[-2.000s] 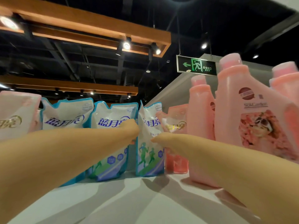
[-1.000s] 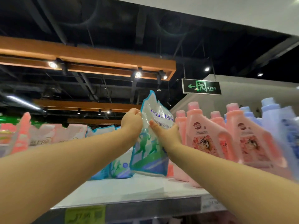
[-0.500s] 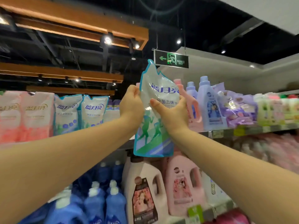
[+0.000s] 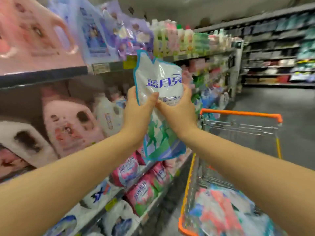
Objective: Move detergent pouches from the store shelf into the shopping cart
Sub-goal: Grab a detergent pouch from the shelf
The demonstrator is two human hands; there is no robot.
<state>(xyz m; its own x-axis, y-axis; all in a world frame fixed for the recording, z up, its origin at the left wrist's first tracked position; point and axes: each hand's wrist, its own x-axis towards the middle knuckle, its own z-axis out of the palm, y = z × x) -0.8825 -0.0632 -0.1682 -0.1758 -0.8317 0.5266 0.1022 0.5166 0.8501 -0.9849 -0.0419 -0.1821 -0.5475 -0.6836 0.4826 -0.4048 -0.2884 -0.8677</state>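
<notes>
Pouch (image 4: 158,77) first: where is it? asks one.

Up in the air, upright, in front of the shelf (image 4: 42,77) and left of the cart (image 4: 238,114), not yet over the basket, says the other. Both hands grip it round the middle. The left hand (image 4: 138,109) has its thumb across the front and its fingers behind, and the right hand (image 4: 179,111) wraps the opposite edge.

What is it made of?

Glossy plastic film, white with a blue border, with a notched top corner and green running figures lower down. The film is creased where the thumbs press, and the base bulges below the hands.

So how will it handle?

Soft and floppy, I'd say, with liquid that sags to the bottom and shifts as it tilts. Probably fairly heavy for its size, and that shiny skin looks slippery.

Where would you hold it?

By the side edges, as now, or with one palm under the base. Not by the thin top alone.

And the cart?

Wire mesh with orange trim. Blurred packs (image 4: 221,215) already lie inside, so it should land on something soft.
</notes>
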